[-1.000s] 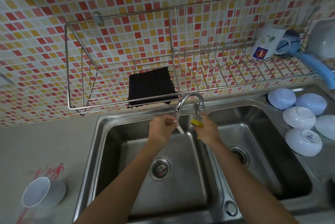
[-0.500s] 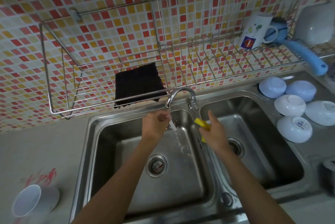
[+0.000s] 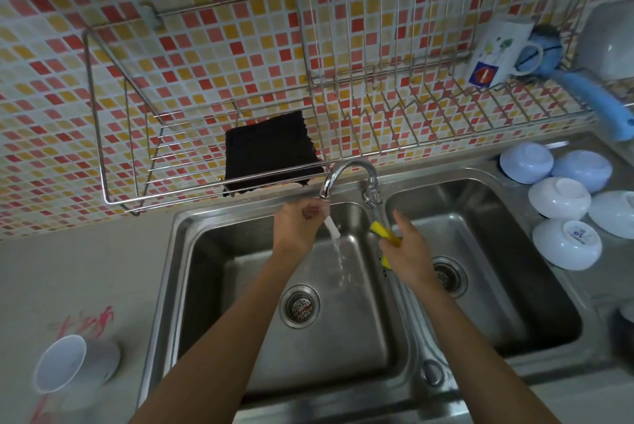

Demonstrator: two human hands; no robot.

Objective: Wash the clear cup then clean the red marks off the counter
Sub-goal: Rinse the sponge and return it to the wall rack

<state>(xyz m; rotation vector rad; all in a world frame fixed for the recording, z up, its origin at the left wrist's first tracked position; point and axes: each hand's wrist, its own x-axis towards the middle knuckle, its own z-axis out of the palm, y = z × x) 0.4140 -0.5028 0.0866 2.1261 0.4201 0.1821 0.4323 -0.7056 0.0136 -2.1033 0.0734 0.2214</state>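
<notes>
The clear cup lies tilted on the grey counter at the lower left, among the red marks. More red shows below the cup, near the frame's edge. My left hand is under the faucet spout, its fingers curled round a short white nozzle. Water runs from the nozzle into the left sink basin. My right hand grips a yellow sponge over the divider between the basins, just below the tap handle.
A wire dish rack hangs on the tiled wall and holds a black cloth, a mug and a blue-handled scoop. Several white bowls lie upside down right of the right basin.
My right hand has drawn back from the tap toward the right basin with the sponge. Water now flows from the nozzle. My left hand stays at the spout.
</notes>
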